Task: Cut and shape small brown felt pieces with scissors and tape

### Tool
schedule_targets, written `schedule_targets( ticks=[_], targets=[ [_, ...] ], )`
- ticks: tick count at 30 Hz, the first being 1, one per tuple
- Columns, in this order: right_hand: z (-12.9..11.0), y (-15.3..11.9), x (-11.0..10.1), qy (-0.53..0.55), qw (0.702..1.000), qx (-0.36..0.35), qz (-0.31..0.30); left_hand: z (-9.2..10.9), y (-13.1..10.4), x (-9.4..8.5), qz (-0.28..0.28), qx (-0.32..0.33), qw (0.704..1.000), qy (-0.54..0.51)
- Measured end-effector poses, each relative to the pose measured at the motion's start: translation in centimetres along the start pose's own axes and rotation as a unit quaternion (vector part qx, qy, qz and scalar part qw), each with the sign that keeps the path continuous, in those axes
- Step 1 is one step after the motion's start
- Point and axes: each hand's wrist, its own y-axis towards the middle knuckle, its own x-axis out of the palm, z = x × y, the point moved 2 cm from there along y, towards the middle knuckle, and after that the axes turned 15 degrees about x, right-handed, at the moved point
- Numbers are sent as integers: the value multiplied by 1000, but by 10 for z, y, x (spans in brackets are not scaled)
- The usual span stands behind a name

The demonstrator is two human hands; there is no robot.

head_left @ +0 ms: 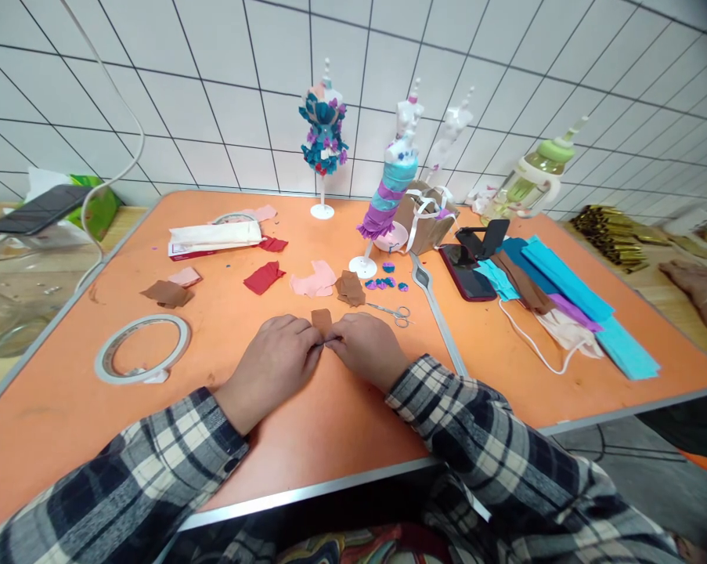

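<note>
My left hand (279, 356) and my right hand (365, 345) meet over the orange table (306, 439), fingertips pinched together on a small brown fabric piece (321, 320). The piece stands up between the hands, its lower part hidden by the fingers. Just beyond my right hand lie small scissors (397, 313) and more brown fabric pieces (350, 288). Pink pieces (314, 280) and a red piece (264, 277) are spread farther left. Several small purple and teal scraps (387, 283) sit behind the scissors.
A tape roll (103, 364) lies at left. Two decorated mini mannequins (323, 133) (391, 188) and a bare white one (450, 129) stand at the back. At right are a phone (467, 274), folded face masks (570, 274) and a bottle (529, 184). Another person's hand (699, 290) rests far right.
</note>
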Motion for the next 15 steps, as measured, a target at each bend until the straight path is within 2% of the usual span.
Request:
schedule_targets(
  ticks=[5, 15],
  targets=[
    [0, 2, -1, 43, 999, 16, -17, 1, 1, -2, 0, 3, 1000, -1],
    [-1, 4, -1, 35, 999, 11, -26, -3, 0, 2, 9, -9, 999, -35]
  ],
)
